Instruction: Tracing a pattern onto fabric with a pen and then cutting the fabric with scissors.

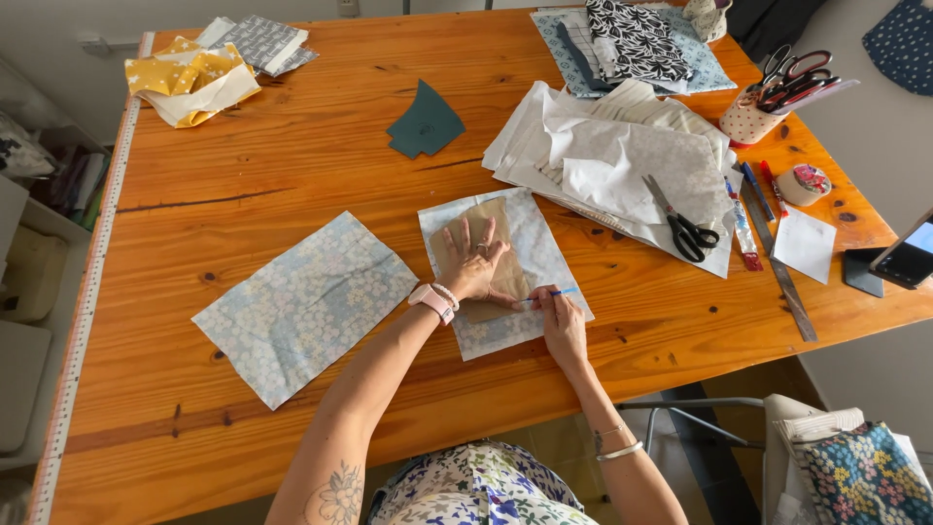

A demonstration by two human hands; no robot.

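Her left hand (pixel 473 264) lay flat, fingers spread, pinning the brown paper pattern (pixel 486 255) to the pale cloth (pixel 539 255) on the desk (pixel 292 175) — her right hand (pixel 562 321) pinched a blue pen (pixel 549 296) at its edge. Best press firmly and trace close.

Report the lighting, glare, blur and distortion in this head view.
Head view: soft, even daylight, with only faint shadows under the left hand and right hand; mild sheen on the wooden table, no harsh glare; table edges splay outward, a wide-angle effect; the centre is sharp, including the brown paper pattern and scissors; the blue pen is thin, barely resolved.
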